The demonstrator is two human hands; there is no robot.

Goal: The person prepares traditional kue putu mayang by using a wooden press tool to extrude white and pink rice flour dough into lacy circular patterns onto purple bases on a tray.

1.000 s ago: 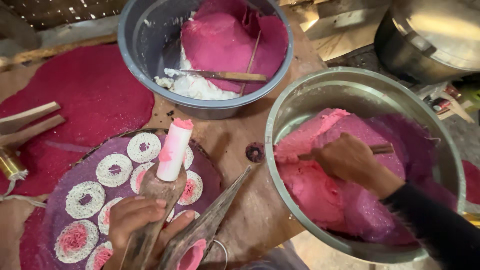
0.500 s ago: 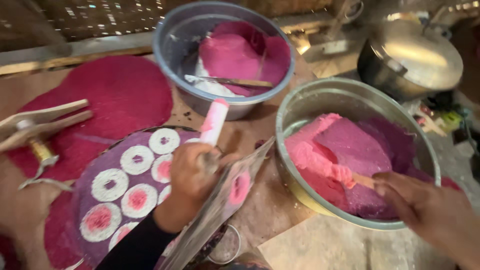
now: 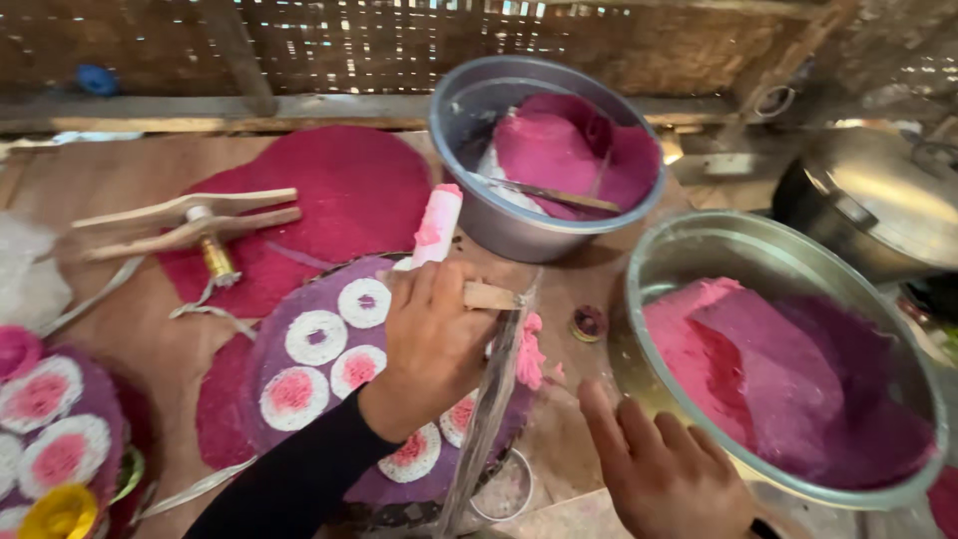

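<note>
Down on the tabletop (image 3: 120, 299), seen from the head camera: left hand (image 3: 434, 334) closed, grip clamped on a wooden-handled press tool (image 3: 489, 295) with a white, pink-smeared cylinder (image 3: 437, 226) sticking up past the knuckles. Held over a round purple tray (image 3: 309, 394) dotted with white-and-pink dough rings (image 3: 316, 336). Clear plastic sheet (image 3: 489, 419) hanging from the tool, a lump of pink dough (image 3: 528, 351) clinging to it. Right hand (image 3: 664, 474) open, fingers apart, holding nothing, hovering just beside the large steel bowl (image 3: 798, 489) of pink and purple dough. Second steel basin (image 3: 469, 130) behind, with pink dough and a stick across it. Wooden clamp-like tool (image 3: 185, 225) lying on a magenta mat (image 3: 339, 190) to the left.

Probably soft, sticky and easily squashed, that dough; likely light. Best taken by the stiff wooden handle, not the limp, slippery-looking plastic.
</note>
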